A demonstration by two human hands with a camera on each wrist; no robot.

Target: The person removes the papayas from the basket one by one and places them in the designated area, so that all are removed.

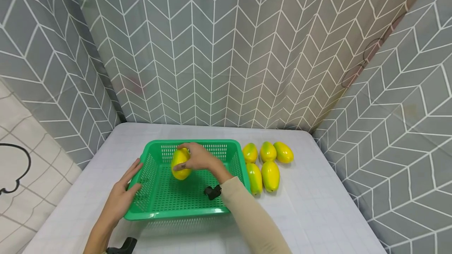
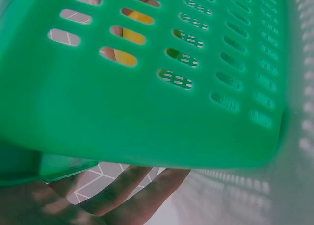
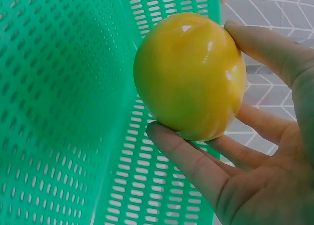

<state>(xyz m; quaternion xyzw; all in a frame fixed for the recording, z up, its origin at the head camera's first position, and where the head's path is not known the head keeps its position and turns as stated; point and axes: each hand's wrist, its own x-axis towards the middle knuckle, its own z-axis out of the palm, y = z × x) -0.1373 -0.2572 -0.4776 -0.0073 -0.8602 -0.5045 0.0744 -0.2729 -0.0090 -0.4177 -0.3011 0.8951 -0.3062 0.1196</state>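
My right hand [image 1: 197,156] holds a glossy yellow mango [image 1: 181,164] with a green tinge, thumb on one side and fingers on the other. It is inside the green basket [image 1: 190,211], toward its back left. In the right wrist view the mango [image 3: 191,78] sits between thumb and fingertips in front of the perforated basket wall [image 3: 147,186]. At the basket's left rim rests my left hand [image 1: 121,197], its fingers fairly straight and spread. The left wrist view shows those fingers [image 2: 147,193] by the rim, with part of the hand hidden.
Several more yellow mangoes [image 1: 270,176] lie on the white table [image 1: 318,207], just right of the basket. Grey chevron-patterned curtains [image 1: 212,50] stand behind and beside the table. A black wrist mount [image 1: 212,192] shows at my right cuff.
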